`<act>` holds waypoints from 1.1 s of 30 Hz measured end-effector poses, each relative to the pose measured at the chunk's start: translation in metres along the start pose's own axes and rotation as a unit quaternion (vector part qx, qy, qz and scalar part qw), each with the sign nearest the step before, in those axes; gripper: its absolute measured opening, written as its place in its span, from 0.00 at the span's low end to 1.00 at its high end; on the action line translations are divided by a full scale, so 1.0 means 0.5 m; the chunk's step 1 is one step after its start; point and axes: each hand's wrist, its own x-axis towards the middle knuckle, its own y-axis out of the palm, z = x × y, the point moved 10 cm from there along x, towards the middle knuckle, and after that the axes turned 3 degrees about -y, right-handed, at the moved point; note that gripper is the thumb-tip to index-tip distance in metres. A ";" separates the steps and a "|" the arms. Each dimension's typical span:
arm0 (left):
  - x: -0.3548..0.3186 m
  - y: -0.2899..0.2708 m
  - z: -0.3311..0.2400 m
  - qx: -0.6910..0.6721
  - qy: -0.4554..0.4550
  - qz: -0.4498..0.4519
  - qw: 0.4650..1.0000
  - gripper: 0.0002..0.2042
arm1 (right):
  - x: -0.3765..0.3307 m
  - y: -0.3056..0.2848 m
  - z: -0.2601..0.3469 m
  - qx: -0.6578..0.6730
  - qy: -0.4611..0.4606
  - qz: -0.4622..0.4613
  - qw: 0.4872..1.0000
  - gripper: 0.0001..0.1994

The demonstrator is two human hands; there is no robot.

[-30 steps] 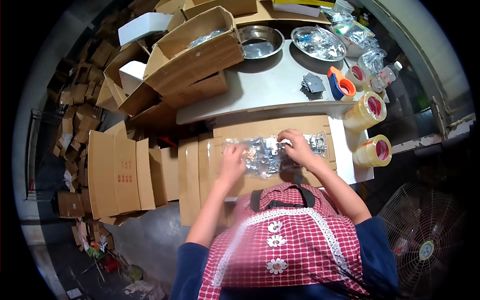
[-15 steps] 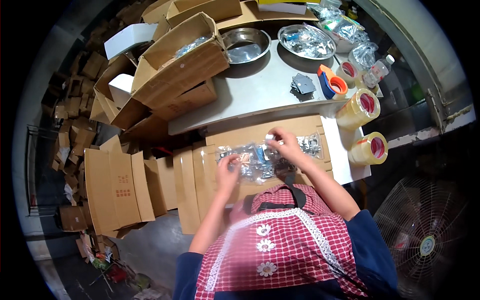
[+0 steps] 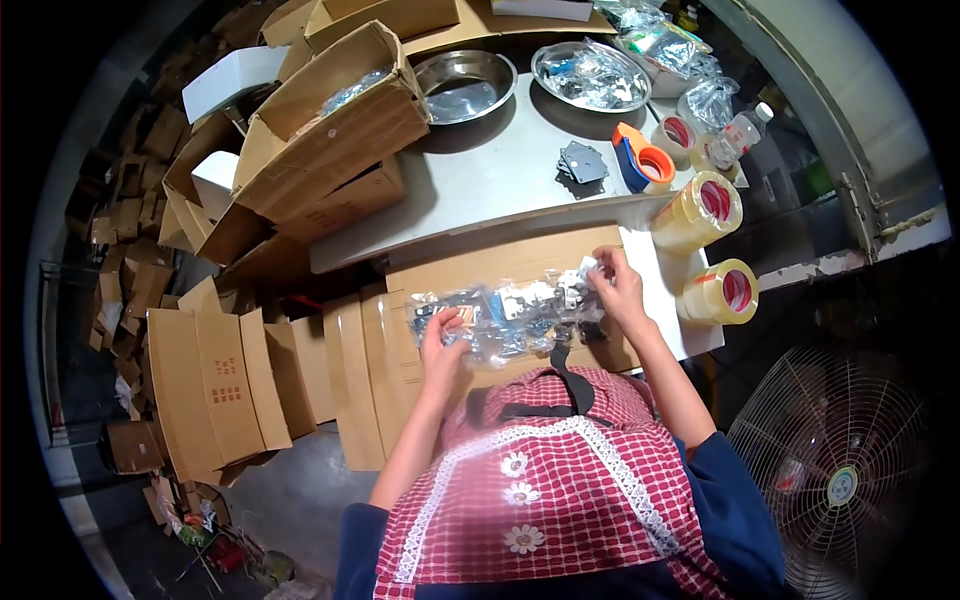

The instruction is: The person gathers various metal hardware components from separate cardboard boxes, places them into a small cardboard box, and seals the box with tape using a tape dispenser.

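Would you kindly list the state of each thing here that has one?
clear plastic bag: full of small parts, held at both ends
left hand: gripping the bag
right hand: gripping the bag
large cardboard box: open
empty steel bowl: upright
fan: blades indistinct

Red-checked apron (image 3: 560,480), orange tape dispenser (image 3: 645,160), brown cartons (image 3: 330,120)

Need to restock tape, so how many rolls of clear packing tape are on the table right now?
3 loose rolls: big roll, second big roll, small roll. Another sits in the orange dispenser; more may be hidden.
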 end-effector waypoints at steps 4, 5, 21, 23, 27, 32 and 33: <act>0.005 0.037 -0.026 0.005 0.001 0.028 1.000 0.27 | 0.062 0.032 0.000 0.003 -0.008 0.016 1.000 0.13; 0.003 0.042 -0.025 -0.004 -0.009 0.023 1.000 0.27 | 0.071 0.051 0.022 -0.010 -0.036 0.039 0.999 0.13; -0.027 -0.029 0.020 -0.049 -0.023 -0.037 0.998 0.20 | 0.113 0.185 -0.038 -0.153 -0.087 0.281 0.944 0.10; -0.026 -0.034 0.022 -0.063 -0.021 -0.053 0.996 0.21 | 0.144 0.136 -0.076 -0.049 -0.019 0.190 0.980 0.09; -0.012 -0.039 0.010 -0.046 0.024 -0.060 0.997 0.23 | 0.158 0.045 -0.098 -0.055 0.009 0.135 0.989 0.16; -0.010 -0.038 -0.004 -0.053 0.034 -0.089 0.994 0.23 | 0.104 -0.079 -0.135 0.125 0.073 -0.016 0.989 0.11; -0.011 -0.034 -0.007 -0.052 0.031 -0.084 0.995 0.23 | 0.075 -0.096 -0.144 0.123 0.076 -0.020 0.989 0.11</act>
